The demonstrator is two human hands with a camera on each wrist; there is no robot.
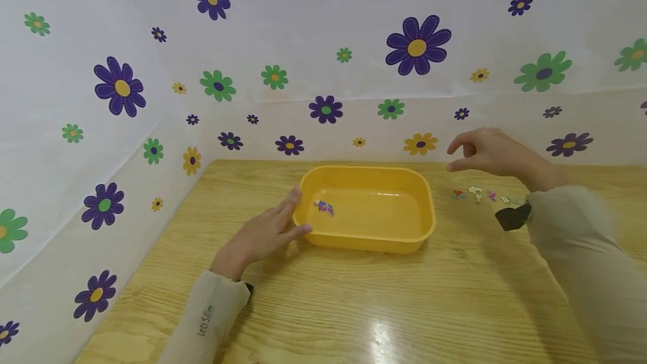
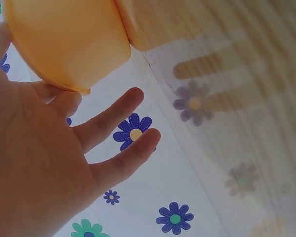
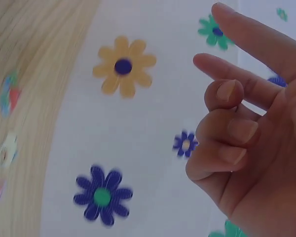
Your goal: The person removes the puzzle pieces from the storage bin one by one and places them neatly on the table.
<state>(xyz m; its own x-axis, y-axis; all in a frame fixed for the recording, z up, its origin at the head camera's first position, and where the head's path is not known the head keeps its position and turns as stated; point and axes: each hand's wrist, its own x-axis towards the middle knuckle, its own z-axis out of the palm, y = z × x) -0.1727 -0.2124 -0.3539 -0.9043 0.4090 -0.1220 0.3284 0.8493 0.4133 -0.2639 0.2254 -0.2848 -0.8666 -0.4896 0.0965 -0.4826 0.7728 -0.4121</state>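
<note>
A yellow plastic tub (image 1: 364,242) stands on the table. Inside, near its left end, lies one small flat purple piece (image 1: 324,207) with a colourful print. My left hand (image 1: 260,235) touches the tub's left end with spread fingers; up close in the left wrist view, two fingers extend below the rim. Off to the right, my right hand (image 1: 490,152) hovers above several small flat pieces, with thumb and index finger apart and the other fingers curled in. Nothing is in its grasp. Among those pieces are a red one (image 1: 459,194), a white one (image 1: 475,192) and a pink one (image 1: 491,195).
The wooden table (image 1: 323,302) meets a white cloth wall (image 1: 323,27) printed with flowers at the back and left. More pale pieces (image 1: 505,200) lie partly behind the right wrist's black strap (image 1: 513,218).
</note>
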